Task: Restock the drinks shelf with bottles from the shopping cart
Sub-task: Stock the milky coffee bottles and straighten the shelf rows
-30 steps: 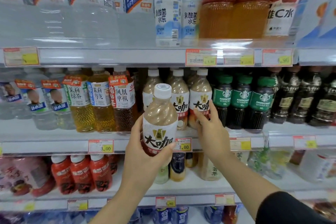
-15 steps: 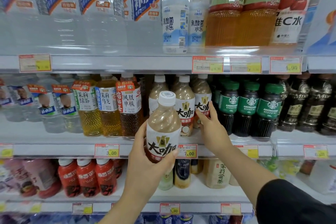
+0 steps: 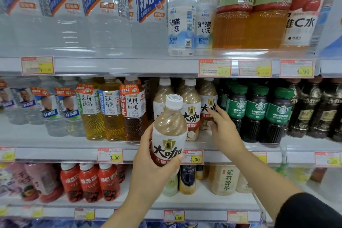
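Note:
My left hand (image 3: 148, 168) grips a beige milk-coffee bottle (image 3: 169, 131) with a white cap, upright, just in front of the middle shelf (image 3: 61, 154). Three matching coffee bottles stand in a row on that shelf behind it. My right hand (image 3: 224, 129) reaches onto the shelf, and its fingers touch the label of the rightmost shelf coffee bottle (image 3: 209, 103). The middle shelf coffee bottle (image 3: 191, 109) stands just left of that hand. The shopping cart is out of view.
Amber tea bottles (image 3: 111, 109) stand left of the coffee row and green-capped Americano bottles (image 3: 257, 113) right of it. The top shelf (image 3: 129, 65) carries large water and tea bottles. Red bottles (image 3: 88, 181) and small bottles fill the lower shelf. Price tags line the shelf edges.
My right hand has slid rightwards along the rightmost shelf bottle. My left hand keeps the held bottle in about the same place. The camera has tilted slightly upwards.

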### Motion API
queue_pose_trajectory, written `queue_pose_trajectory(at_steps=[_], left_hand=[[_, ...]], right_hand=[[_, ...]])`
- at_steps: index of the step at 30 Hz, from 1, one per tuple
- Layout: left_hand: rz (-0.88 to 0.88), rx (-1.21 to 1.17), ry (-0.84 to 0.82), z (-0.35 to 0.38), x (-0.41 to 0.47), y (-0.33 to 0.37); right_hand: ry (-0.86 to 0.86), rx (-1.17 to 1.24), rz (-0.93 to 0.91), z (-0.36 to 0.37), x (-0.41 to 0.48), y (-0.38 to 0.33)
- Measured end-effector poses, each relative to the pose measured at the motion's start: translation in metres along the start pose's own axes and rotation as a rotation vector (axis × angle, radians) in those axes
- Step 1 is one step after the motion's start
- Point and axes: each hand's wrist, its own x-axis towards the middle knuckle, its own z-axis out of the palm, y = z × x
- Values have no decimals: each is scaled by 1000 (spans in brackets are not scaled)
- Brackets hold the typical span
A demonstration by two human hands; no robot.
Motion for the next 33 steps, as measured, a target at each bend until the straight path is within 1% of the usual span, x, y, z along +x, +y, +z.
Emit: queue_pose_trajectory(at_steps=[1, 2, 4, 5, 6, 8, 10, 13, 16, 18, 20, 22, 24, 26, 29, 33], left_hand=[[-5, -3, -8, 2, 1, 0], [-9, -8, -18, 5, 1, 0], [-8, -16, -46, 14, 4, 0], [-3, -22, -61, 20, 5, 1], [4, -27, -76, 27, 6, 1], [22, -21, -110, 41, 8, 3], [38, -6, -135, 56, 9, 6], [87, 49, -120, 75, 13, 11], [123, 99, -208, 81, 22, 15], [177, 219, -253, 72, 29, 17], [227, 361, -191, 58, 34, 10], [205, 431, -61, 41, 39, -4], [195, 522, 28, 29, 45, -14], [212, 642, 40, 24, 51, -21], [246, 786, 12, 24, 59, -25], [337, 927, 26, 27, 73, -30]], right_hand=[[57, 134, 1, -8, -11, -5], [66, 276, 17, -17, -23, -11], [-49, 560, 85, -34, -47, -24], [-130, 672, 114, -40, -55, -29], [-202, 734, 129, -46, -61, -34], [-279, 708, 107, -56, -64, -42], [-261, 644, 106, -63, -65, -51], [-96, 607, 117, -71, -66, -58], [36, 594, 75, -77, -63, -53], [95, 606, 56, -78, -58, -49], [142, 561, 40, -74, -52, -44], [168, 512, 41, -69, -46, -39], [175, 510, 63, -63, -39, -34], [180, 512, 79, -57, -31, -33], [168, 499, 83, -49, -18, -31], [139, 387, 69, -37, -4, -26]])
